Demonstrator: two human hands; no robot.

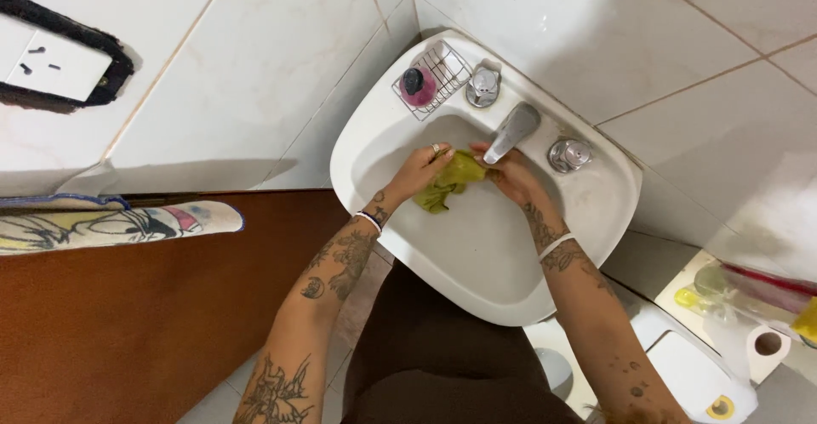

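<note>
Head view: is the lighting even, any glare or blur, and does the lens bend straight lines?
Head view: light is even, with soft sheen on the tiles and glints on the faucet; both hands and the green cloth look sharp; the sink leans from wide-angle distortion.

Yellow-green cloth [451, 179], crumpled and bunched into soft folds, gripped at either end between left hand [419, 171] and right hand [508, 173], hanging limp inside white basin [477, 245] just below the spout.
</note>
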